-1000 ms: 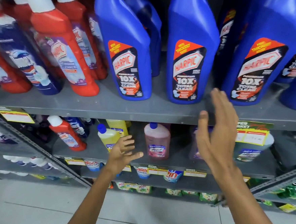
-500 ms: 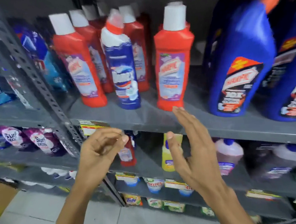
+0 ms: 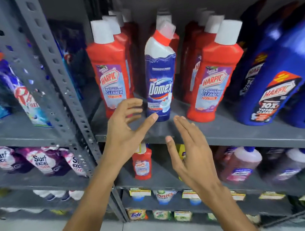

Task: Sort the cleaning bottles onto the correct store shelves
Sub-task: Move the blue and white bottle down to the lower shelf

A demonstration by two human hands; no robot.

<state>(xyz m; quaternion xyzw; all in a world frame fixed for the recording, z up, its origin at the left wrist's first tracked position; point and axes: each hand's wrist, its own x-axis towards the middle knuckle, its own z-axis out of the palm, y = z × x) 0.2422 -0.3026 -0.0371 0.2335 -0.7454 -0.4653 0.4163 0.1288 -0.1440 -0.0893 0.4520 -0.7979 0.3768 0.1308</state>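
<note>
We find the Domex bottle (image 3: 161,78) upright between red Harpic bottles (image 3: 111,76) on the shelf (image 3: 221,132), likely heavy, rigid and slick, best gripped mid-body, both our left hand (image 3: 126,128) and right hand (image 3: 188,149) spread and empty.

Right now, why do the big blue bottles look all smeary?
Head view: the blue Harpic bottles at the right edge are motion-blurred and lean from wide-angle distortion; the Domex bottle in the centre is sharp enough to read its label.

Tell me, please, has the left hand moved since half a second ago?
Yes: the left hand rose from below the shelf edge toward the Domex bottle.
</note>
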